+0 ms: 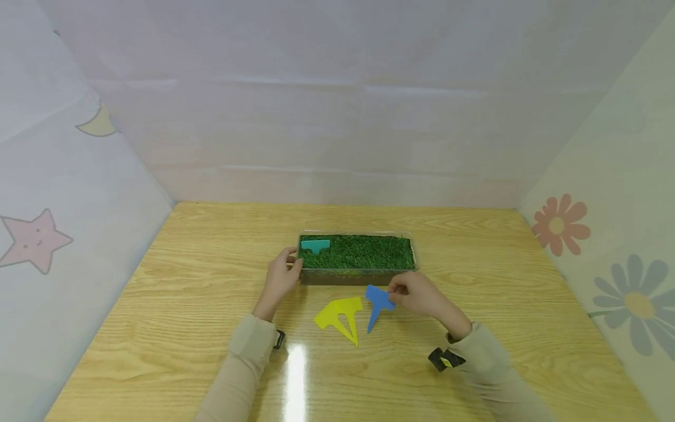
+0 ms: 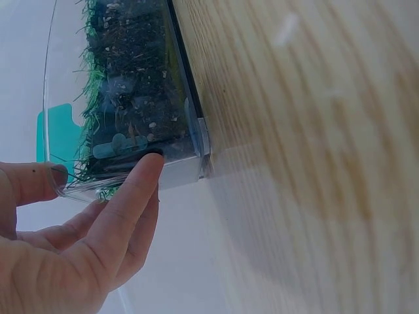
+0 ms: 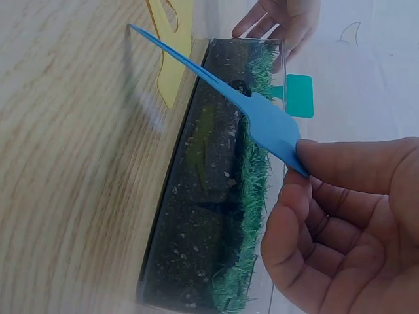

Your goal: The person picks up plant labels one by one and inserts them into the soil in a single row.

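My right hand (image 1: 419, 295) pinches a blue T-shaped plant label (image 1: 377, 297) by one end of its wide head, between thumb and forefinger. The label is tilted, its tip pointing down near the table, in front of a clear planter box (image 1: 358, 278) of dark soil topped with green grass (image 1: 369, 252). At the box's left end, my left hand (image 1: 282, 274) grips the corner, thumb at the rim and fingers along the wall. A teal plant label (image 1: 316, 245) stands in the grass at the left, its stem partly hidden. Yellow plant labels (image 1: 348, 306) lie overlapping before the box.
The wooden table (image 1: 200, 264) carries the box near its middle. Pale printed sheets enclose it at the back (image 1: 337, 129), left (image 1: 79, 193) and right (image 1: 596, 176). A band with a black device (image 1: 446, 359) sits on my right wrist.
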`<state>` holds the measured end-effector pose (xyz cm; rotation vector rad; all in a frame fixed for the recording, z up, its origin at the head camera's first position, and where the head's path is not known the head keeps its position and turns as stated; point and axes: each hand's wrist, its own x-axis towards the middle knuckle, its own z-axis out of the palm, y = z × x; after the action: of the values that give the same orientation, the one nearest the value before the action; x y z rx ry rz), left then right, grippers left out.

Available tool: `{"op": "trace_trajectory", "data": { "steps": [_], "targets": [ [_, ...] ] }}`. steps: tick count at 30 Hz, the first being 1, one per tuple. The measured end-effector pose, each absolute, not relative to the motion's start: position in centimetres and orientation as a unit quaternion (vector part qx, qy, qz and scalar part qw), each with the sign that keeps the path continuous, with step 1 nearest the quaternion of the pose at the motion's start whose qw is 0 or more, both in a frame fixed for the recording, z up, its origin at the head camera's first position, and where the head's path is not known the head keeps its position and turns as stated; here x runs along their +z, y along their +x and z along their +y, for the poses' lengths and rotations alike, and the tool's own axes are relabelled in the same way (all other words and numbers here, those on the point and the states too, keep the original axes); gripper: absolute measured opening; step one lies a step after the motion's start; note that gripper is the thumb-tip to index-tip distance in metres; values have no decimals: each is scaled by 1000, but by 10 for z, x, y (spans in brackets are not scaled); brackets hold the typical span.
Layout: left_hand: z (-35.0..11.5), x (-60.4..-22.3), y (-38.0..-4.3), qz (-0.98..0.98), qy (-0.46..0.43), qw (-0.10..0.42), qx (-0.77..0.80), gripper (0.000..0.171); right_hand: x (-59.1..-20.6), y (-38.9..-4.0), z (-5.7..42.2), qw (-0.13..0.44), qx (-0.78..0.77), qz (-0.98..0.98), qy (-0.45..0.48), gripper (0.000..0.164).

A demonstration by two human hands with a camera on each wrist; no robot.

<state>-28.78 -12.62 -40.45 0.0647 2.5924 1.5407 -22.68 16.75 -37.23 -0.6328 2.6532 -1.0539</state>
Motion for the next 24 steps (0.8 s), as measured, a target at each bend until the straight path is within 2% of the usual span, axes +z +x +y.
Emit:
{"op": "trace_trajectory", "data": {
  "steps": [11, 19, 24],
  "targets": [
    [-126, -404, -287, 853, 24, 64, 518, 38, -367, -225, 166, 31, -314, 917, -244, 5],
    [-125, -404, -287, 853, 22, 62, 518, 38, -362, -225, 161, -36, -270, 914, -300, 2],
    [-125, -403, -287, 853, 25, 59, 517, 38, -360, -223, 159, -53, -263, 907, -324, 4]
  ]
}}
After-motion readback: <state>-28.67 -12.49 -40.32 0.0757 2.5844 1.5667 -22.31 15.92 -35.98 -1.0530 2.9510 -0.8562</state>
